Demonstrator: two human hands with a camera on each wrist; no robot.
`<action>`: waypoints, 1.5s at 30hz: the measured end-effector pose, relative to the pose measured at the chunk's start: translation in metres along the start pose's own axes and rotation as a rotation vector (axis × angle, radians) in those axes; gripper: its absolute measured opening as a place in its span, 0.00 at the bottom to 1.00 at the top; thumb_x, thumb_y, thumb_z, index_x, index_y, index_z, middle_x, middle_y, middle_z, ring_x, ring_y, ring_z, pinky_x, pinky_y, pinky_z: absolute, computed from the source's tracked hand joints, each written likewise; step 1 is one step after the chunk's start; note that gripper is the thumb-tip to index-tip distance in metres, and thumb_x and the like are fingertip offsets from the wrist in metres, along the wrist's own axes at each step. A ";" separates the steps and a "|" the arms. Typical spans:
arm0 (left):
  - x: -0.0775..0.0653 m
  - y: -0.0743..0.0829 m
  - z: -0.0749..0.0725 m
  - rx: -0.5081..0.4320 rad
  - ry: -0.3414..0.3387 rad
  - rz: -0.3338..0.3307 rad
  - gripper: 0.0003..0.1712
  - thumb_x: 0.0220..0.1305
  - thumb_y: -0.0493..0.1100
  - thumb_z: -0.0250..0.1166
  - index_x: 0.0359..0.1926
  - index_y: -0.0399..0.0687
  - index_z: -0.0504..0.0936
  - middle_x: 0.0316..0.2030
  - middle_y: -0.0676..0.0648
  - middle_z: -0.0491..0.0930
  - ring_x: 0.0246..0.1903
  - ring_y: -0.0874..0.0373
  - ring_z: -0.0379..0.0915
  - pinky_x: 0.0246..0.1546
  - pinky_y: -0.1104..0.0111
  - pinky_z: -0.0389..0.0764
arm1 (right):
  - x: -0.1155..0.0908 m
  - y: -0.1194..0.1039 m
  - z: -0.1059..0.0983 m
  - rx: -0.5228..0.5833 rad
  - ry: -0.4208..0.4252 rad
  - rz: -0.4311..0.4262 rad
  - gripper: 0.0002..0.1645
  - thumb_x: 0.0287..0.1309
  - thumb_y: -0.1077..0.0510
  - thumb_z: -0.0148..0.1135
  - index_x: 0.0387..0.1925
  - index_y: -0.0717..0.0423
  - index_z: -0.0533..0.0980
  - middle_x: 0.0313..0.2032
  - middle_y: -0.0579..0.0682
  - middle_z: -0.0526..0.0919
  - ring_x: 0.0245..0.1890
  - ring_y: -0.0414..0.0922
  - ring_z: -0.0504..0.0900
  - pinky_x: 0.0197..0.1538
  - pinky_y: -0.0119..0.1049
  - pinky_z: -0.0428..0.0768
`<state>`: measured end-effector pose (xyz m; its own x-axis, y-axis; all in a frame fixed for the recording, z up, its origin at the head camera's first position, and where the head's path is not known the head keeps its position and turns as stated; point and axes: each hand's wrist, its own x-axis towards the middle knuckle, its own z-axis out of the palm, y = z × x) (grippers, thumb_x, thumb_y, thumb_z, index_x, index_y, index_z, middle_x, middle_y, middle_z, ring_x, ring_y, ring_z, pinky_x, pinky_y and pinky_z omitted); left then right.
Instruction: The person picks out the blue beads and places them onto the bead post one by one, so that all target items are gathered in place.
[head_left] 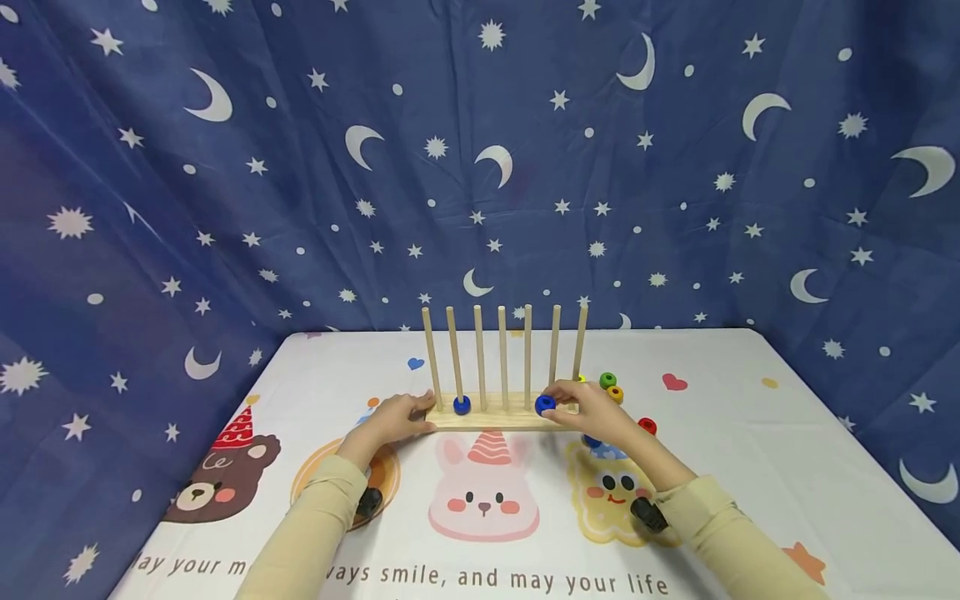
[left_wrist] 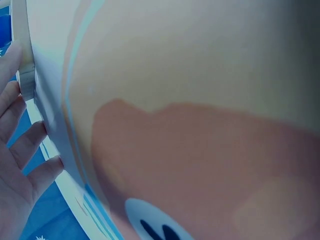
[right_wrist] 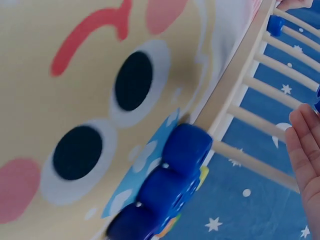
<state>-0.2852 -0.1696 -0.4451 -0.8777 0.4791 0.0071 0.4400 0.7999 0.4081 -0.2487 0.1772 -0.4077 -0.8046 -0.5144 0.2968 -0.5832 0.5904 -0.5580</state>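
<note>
Clock positions taken from the middle of the rack, head view.

Peg rack (head_left: pixel 487 419): one, pale wood, long flat base, seven plain pegs (head_left: pixel 502 354) standing upright in a row; on a white printed tablecloth (head_left: pixel 720 467).

Seated bead (head_left: pixel 462 406): blue, round, at the foot of the second peg from the left, between 9 and 10 o'clock.

Held bead (head_left: pixel 545 406): glossy blue, with a dark central hole turned towards the viewer; at 3 o'clock, in front of the rack's right half. Contact with the base cannot be told.

Right hand (head_left: pixel 588 408): at 3 o'clock, closely pinching the held bead between thumb and fingers.

Left hand (head_left: pixel 392 418): at 9 o'clock, thumb and fingers bracketing the end of the base, apparently steadying it.

Loose beads: green (head_left: pixel 607 380) and orange (head_left: pixel 615 394), between 2 and 3 o'clock; red (head_left: pixel 647 427), just past 3; a row of blue beads (right_wrist: pixel 165 185) near the rack's right end, mostly hidden by the right arm in the head view.

Step, as judged: bringing a second blue bead to the pegs. Next move probably calls for lifting it above a peg tip, levelling the hole, and lowering; which peg cannot be told.
</note>
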 end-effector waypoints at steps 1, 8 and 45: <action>0.000 0.000 0.000 0.001 0.001 -0.004 0.32 0.57 0.48 0.67 0.60 0.38 0.73 0.62 0.39 0.69 0.57 0.35 0.69 0.57 0.49 0.71 | 0.001 -0.001 0.000 -0.002 0.000 -0.008 0.17 0.59 0.54 0.63 0.44 0.62 0.78 0.38 0.53 0.85 0.41 0.49 0.83 0.48 0.44 0.82; 0.002 0.003 -0.002 0.006 -0.005 -0.020 0.31 0.57 0.47 0.67 0.60 0.40 0.73 0.62 0.40 0.68 0.58 0.36 0.68 0.58 0.50 0.70 | 0.007 -0.008 0.006 0.001 -0.014 -0.020 0.18 0.58 0.54 0.63 0.45 0.63 0.78 0.40 0.54 0.85 0.42 0.49 0.83 0.50 0.44 0.81; -0.001 0.000 -0.002 0.033 -0.005 -0.018 0.32 0.57 0.49 0.67 0.60 0.40 0.72 0.63 0.40 0.67 0.59 0.36 0.68 0.59 0.50 0.70 | 0.035 -0.041 0.004 0.003 0.020 -0.155 0.18 0.56 0.58 0.65 0.46 0.63 0.78 0.42 0.55 0.85 0.42 0.50 0.84 0.50 0.46 0.81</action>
<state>-0.2847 -0.1706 -0.4436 -0.8844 0.4666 -0.0048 0.4305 0.8198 0.3776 -0.2522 0.1332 -0.3774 -0.7068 -0.5869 0.3949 -0.7005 0.5027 -0.5066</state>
